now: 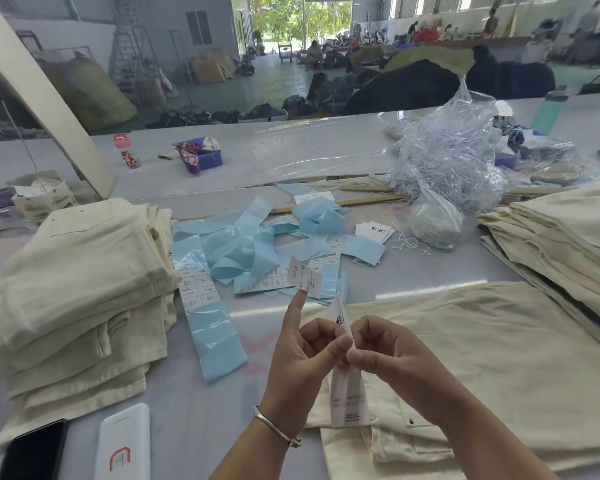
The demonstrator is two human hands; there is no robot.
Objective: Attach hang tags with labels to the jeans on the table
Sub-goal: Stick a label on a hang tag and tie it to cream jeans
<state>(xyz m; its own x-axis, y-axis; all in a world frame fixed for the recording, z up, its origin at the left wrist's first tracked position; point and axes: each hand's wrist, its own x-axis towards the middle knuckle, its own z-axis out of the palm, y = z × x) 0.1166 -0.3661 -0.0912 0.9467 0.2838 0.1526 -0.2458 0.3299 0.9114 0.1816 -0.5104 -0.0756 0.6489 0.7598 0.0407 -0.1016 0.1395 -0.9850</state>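
presently both hands are raised over the near edge of the tabletop (326,161). left hand (302,355): fingers curled, thumb pinching the hang tag (349,393) against them, forefinger pointing up with a small white label (300,273) stuck on its tip. right hand (392,355): fingers curled, thumb and forefinger pinching the same hang tag from the other side, just beside the left thumb. the hang tag is a long white card held upright between the two hands, its printed lower end hanging down over the waistband of the cream jeans (465,358), which lie flat directly beneath.

a folded stack of cream jeans (80,292) sits to the left, another stack (568,244) to the right. blue backing strips (257,244), some carrying printed labels, lie scattered between the stacks, beyond the hands. a few loose tags (374,232) with strings lie near a clear bag of fasteners (447,157). a black phone (32,452) and a white power bank (123,445) lie side by side at the near left edge.
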